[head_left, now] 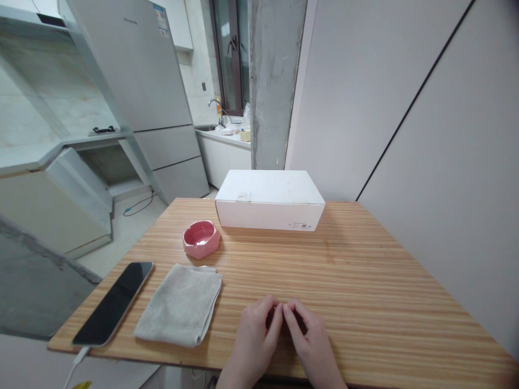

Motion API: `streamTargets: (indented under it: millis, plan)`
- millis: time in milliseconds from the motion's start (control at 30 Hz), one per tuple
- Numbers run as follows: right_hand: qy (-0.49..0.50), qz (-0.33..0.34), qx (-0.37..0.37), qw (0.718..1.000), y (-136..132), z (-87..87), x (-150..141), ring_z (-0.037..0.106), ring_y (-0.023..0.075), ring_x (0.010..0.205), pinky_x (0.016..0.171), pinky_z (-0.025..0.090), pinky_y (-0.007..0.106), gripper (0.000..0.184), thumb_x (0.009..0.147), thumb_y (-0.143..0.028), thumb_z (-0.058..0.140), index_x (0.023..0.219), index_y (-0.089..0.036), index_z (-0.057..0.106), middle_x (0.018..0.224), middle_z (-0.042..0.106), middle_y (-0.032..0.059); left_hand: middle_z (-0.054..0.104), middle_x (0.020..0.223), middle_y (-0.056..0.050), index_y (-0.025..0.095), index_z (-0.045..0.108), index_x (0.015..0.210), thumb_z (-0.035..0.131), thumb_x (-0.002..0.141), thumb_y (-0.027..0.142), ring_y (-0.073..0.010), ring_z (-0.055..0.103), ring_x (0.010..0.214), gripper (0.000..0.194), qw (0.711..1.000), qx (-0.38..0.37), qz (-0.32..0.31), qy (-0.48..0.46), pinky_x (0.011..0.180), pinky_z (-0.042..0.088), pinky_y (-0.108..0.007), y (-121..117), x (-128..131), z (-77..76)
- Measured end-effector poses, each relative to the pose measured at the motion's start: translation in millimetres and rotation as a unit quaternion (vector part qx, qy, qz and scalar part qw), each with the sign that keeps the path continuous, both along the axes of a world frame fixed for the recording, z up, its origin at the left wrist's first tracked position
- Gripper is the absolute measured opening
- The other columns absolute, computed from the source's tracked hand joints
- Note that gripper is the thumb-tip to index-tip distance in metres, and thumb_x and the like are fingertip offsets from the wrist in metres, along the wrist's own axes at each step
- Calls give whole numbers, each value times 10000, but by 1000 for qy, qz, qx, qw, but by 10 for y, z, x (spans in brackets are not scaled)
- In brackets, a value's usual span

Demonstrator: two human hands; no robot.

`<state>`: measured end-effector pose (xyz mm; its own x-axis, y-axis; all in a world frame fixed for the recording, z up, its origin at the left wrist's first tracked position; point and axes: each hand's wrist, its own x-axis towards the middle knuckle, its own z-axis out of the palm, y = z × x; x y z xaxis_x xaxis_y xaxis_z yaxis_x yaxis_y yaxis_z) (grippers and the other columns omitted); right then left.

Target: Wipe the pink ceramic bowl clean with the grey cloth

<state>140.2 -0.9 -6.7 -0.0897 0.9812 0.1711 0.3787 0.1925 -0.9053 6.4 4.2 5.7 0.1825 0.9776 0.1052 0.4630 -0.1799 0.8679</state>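
Observation:
Near the front edge of the wooden table (365, 281), my left hand (256, 332) and my right hand (310, 335) meet at their fingertips. Each has thumb and forefinger closed in a pinch. Anything between the fingertips is too small or hidden to make out. Left of my hands lies a folded grey cloth (181, 305), the nearest object to them. Behind the cloth stands a pink, angular ceramic bowl (201, 240), apart from both hands.
A closed white box (270, 208) stands at the table's far edge. At the left edge lies a black-screened phone (115, 302) with a white cable (77, 364) hanging off the front. A white wall (385, 108) borders the right; a fridge (133, 81) stands beyond.

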Motion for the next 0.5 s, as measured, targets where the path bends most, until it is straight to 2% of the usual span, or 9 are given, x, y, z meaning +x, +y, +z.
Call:
streamTargets:
  millis: [500]
  plan:
    - [3,3,-23,1000,-12,-12,-3,621,177,693,664,464,247,356,961,-444,403,764,-214,590,719,649,19,636,767,-13,195,580,800,405,969,298,-148,564,710,264,1000,3,-1,0,652,349,-243,-8,3,-33]
